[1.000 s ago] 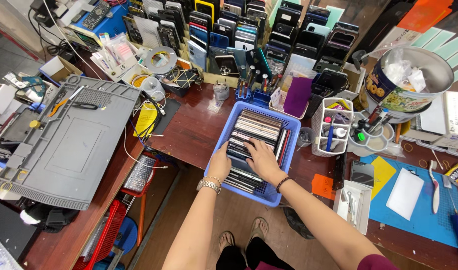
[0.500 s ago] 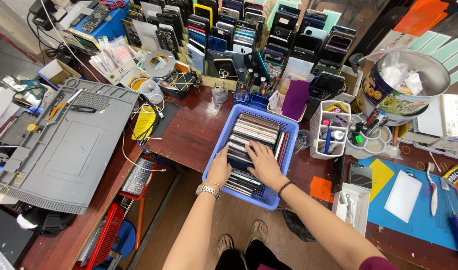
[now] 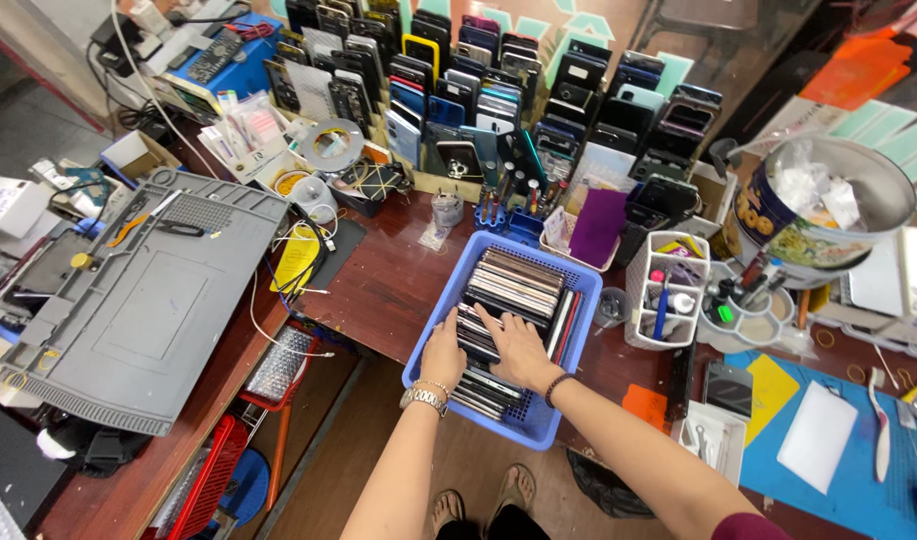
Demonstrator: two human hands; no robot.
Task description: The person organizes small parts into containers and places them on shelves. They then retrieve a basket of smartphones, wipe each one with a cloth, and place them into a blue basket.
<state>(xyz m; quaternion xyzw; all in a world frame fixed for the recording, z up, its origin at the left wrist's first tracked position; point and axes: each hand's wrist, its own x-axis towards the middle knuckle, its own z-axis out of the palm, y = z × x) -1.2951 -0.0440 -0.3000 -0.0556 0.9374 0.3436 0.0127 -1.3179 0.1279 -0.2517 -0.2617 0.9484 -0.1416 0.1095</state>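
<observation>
A row of flat phones [image 3: 514, 290], stacked on edge, fills a blue plastic basket [image 3: 431, 322] at the near edge of a dark wooden workbench [image 3: 384, 285]. Over the past second little has changed: both hands stay in the basket at the same part of the row, suggesting the sorting through the stack is continuing rather than finished. The right hand [image 3: 519, 348], a dark band at its wrist, lies palm down on the phones with fingers spread and extended along their edges. The left hand [image 3: 444, 355], wearing a metal wristwatch [image 3: 423, 398], rests at the basket's left wall, fingers loosely curved against the stack; whether it pinches one phone cannot be told. Beyond the basket stand upright racks of phones [image 3: 499, 90]; a grey repair mat [image 3: 149, 310] lies to the left, a white organiser [image 3: 669, 290] to the right.
</observation>
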